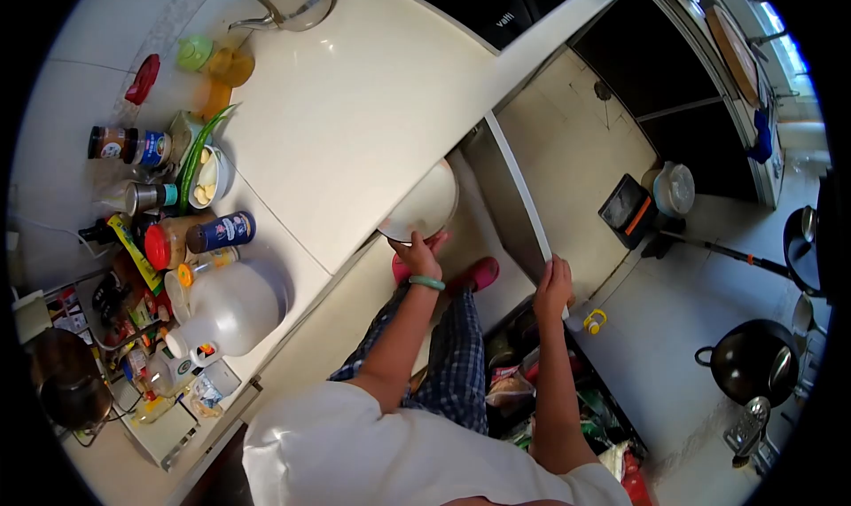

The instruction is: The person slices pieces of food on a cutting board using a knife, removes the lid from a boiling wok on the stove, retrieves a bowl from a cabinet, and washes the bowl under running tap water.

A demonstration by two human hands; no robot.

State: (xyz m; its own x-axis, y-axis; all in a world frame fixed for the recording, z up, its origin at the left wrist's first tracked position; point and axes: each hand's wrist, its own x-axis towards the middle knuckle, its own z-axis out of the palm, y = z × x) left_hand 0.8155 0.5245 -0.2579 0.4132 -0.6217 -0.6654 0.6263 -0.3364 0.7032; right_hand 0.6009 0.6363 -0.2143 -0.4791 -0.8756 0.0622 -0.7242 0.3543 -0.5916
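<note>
My left hand (421,258), with a green bangle at the wrist, is closed on the near rim of a whitish round dish (430,206). The countertop edge hides part of the dish, and I cannot tell whether it is a plate or a shallow bowl. Just right of it stands an open cabinet door (519,182) with a grey inner face and a white edge. My right hand (555,286) grips that door's near end, fingers wrapped round the edge.
On the white countertop (337,89) stand a kettle (294,0), a big plastic jug (232,306), a bowl of garlic (209,178) and several jars. Packed bags (510,386) fill a low space by my legs. A black wok (753,360) hangs at right.
</note>
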